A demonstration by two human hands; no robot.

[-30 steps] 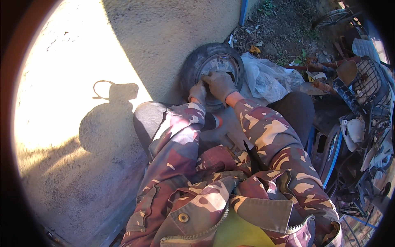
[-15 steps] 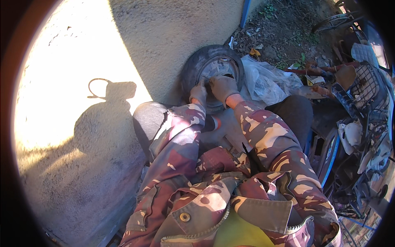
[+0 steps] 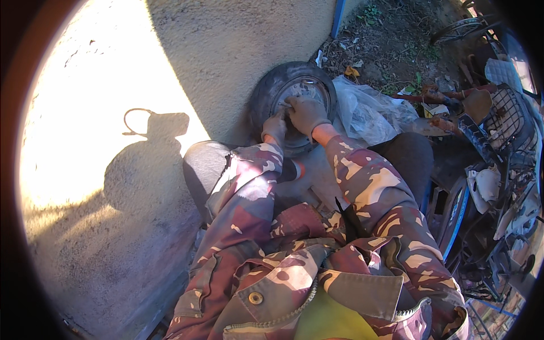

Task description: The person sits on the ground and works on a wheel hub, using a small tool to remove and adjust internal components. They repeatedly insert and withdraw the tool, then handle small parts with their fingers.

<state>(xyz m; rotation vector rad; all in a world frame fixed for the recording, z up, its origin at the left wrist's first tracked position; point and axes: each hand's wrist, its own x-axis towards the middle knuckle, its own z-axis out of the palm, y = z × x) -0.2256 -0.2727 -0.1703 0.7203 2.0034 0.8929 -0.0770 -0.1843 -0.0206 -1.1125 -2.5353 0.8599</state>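
A small wheel with a black tyre [image 3: 266, 90] and a dusty grey metal hub [image 3: 306, 88] leans in front of me by the wall. Both my hands wear grey-brown gloves and meet over the hub's middle. My left hand [image 3: 275, 127] is closed at the hub's left side, fingertips pressed together. Close beside it, my right hand [image 3: 308, 115] has its fingers curled in a pinch near the hub centre. Whatever is between the fingers is too small or hidden to make out. The lower part of the wheel is partly covered by my hands and sleeves.
A rough plastered wall [image 3: 226, 51] rises on the left. Crumpled clear plastic [image 3: 368, 113] lies right of the wheel. Farther right is a heap of scrap parts, with a black mesh basket [image 3: 504, 116] and a blue-edged panel [image 3: 453, 218]. My bent knees flank the wheel.
My right hand has turned and shifted slightly up and left over the hub, its fingertips now nearer the hub's centre. The left hand and the wheel stay about where they were.
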